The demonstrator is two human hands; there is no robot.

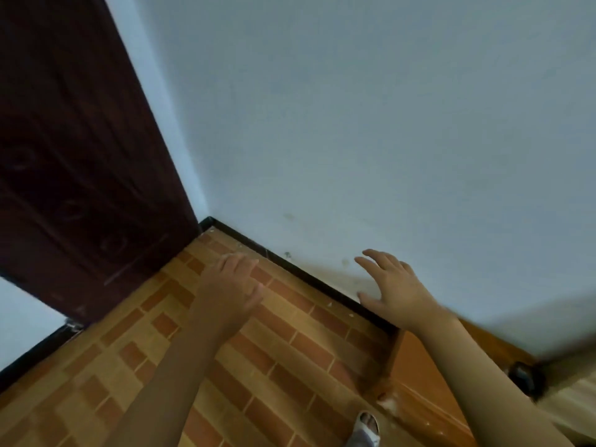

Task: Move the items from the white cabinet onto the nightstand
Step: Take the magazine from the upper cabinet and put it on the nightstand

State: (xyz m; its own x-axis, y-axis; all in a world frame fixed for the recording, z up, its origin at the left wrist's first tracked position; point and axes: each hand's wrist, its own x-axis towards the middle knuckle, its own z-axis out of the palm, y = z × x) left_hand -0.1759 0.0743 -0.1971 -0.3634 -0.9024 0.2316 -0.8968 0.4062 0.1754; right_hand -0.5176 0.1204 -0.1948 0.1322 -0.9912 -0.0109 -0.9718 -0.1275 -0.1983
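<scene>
My left hand (233, 283) hangs over the brick-patterned floor, palm down, fingers loosely together, holding nothing. My right hand (392, 287) is raised in front of the pale wall with fingers spread and nothing in it. An orange-brown wooden piece of furniture (416, 375) sits at the lower right under my right forearm; I cannot tell whether it is the nightstand. A small dark object (524, 377) lies at its far right. No white cabinet and no items from it are in view.
A dark brown wooden door (80, 162) stands at the left. The pale wall (371, 124) meets the floor (161, 366) along a black skirting board (300, 272). My foot in a light sandal (366, 425) shows at the bottom.
</scene>
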